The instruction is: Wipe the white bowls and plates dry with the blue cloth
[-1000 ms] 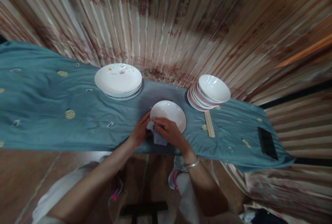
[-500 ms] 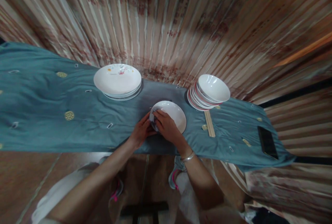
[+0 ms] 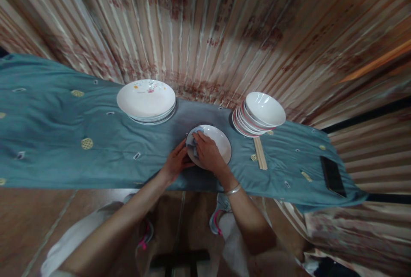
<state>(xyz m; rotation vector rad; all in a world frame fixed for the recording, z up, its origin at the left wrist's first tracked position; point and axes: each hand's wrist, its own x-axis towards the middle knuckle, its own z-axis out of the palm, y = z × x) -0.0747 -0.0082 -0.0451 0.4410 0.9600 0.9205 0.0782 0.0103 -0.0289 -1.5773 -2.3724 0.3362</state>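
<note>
In front of me a white plate (image 3: pixel 223 142) with a dark rim is tilted slightly over the cloth. My left hand (image 3: pixel 177 157) grips its left edge, the thumb near the rim and the fingers reaching underneath. Pressed against the left inside of the plate is a grey-blue cloth (image 3: pixel 194 141), bunched under the fingers of my right hand (image 3: pixel 206 150). That hand covers part of the cloth and of the plate's face.
A stack of large plates (image 3: pixel 146 101) stands at the back left. Stacked bowls (image 3: pixel 263 110) lean at the back right, with chopsticks (image 3: pixel 260 153) before them. A phone (image 3: pixel 332 176) lies near the right end of the teal tablecloth (image 3: pixel 58 131). Curtains (image 3: pixel 199 33) hang behind.
My right hand has slid the cloth a little up along the plate's inside, and more of the cloth shows. My left hand keeps its hold on the edge.
</note>
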